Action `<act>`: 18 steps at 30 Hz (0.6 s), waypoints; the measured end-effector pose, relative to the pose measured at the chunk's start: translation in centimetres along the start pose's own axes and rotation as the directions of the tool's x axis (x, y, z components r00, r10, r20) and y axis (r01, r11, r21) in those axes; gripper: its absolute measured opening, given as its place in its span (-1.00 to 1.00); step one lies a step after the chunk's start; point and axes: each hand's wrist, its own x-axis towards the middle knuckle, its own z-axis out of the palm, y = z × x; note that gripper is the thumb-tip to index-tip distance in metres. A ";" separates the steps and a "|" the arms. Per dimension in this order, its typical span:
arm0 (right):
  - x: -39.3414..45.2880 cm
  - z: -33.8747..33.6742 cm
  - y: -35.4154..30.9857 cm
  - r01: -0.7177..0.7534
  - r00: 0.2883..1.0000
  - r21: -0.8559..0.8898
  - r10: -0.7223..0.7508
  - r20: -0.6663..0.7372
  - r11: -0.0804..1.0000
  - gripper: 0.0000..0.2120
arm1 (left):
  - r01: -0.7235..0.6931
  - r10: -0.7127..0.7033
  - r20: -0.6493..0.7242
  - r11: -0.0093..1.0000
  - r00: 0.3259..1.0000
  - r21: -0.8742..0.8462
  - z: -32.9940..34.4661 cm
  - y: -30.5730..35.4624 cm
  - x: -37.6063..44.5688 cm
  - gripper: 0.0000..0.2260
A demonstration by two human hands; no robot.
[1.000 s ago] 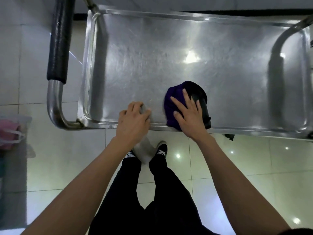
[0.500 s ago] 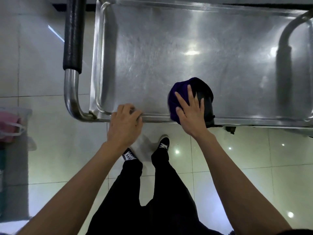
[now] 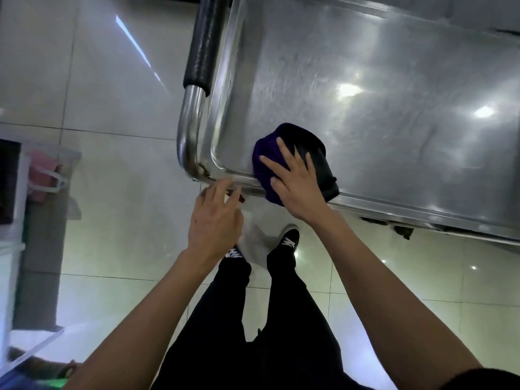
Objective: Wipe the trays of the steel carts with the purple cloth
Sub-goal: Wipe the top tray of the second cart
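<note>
Cloth, purple, bunched into a wad, sits in the near-left corner of the cart's tray, partly draped over the near rim. Right hand lies flat on top of it, fingers straight and spread, palm pressing down; not curled round it. A dark black part shows on the right side of the wad under the fingers; can't tell if it is a fold of the same cloth or something separate. Left hand hangs just off the near rim by the corner, fingers loosely extended, tips at or just short of the rim edge; blurred, so contact unclear; holds nothing. Tray is bare steel, scuffed, with bright light reflections toward the right. Cart handle curves round the left corner, steel tube with a black grip sleeve further up. Below: black trousers and black shoes with white markings on a glossy tiled floor. At far left, a clear bin with something pink inside.
</note>
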 end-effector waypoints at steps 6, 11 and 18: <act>5.0 0.1 -4.7 0.154 0.983 0.054 -0.158 0.093 0.987 -0.52 | -0.028 0.029 0.107 1.000 0.994 -0.009 0.5 -1.7 -0.8 -0.65; 7.7 0.0 -6.6 0.201 0.967 0.119 -0.216 0.132 0.972 -0.50 | 0.020 -0.018 0.032 0.998 0.999 -0.055 -0.3 -3.6 -1.0 -0.72; 7.2 0.1 -5.7 0.215 0.973 0.076 -0.220 0.062 0.974 -0.52 | -0.074 0.071 -0.074 0.996 0.995 -0.043 -2.3 -4.6 2.9 -0.80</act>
